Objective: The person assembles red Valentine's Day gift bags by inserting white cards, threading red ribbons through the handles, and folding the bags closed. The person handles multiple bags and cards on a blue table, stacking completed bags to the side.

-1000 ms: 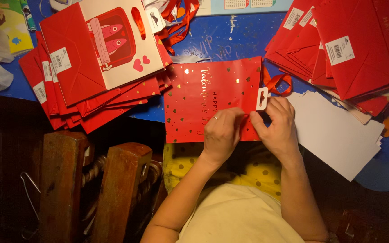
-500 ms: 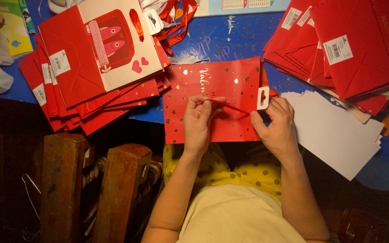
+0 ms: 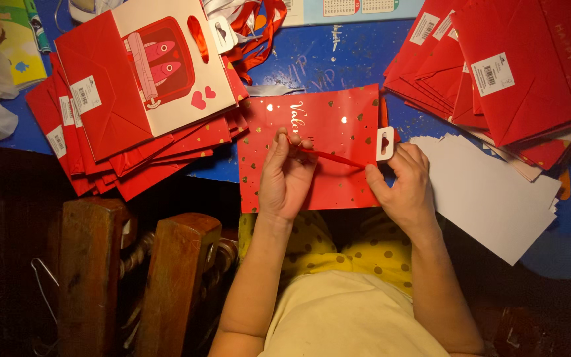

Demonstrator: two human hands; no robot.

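A flat red gift bag (image 3: 338,119) with gold hearts lies on the blue table (image 3: 325,63) at its near edge. My left hand (image 3: 285,175) rests on the bag and pinches one end of a red ribbon handle (image 3: 328,157), pulled taut across the bag. My right hand (image 3: 401,182) holds the bag's right edge where the ribbon meets it, just below a small white hang tag (image 3: 384,143).
A stack of folded red bags (image 3: 133,112) lies at the left, topped by a white-faced one. Another red stack (image 3: 497,66) sits at the upper right, white card sheets (image 3: 490,195) at the right. A wooden chair back (image 3: 133,277) stands lower left.
My left hand has drawn the ribbon leftwards across the bag, away from my right hand, which stays at the tag.
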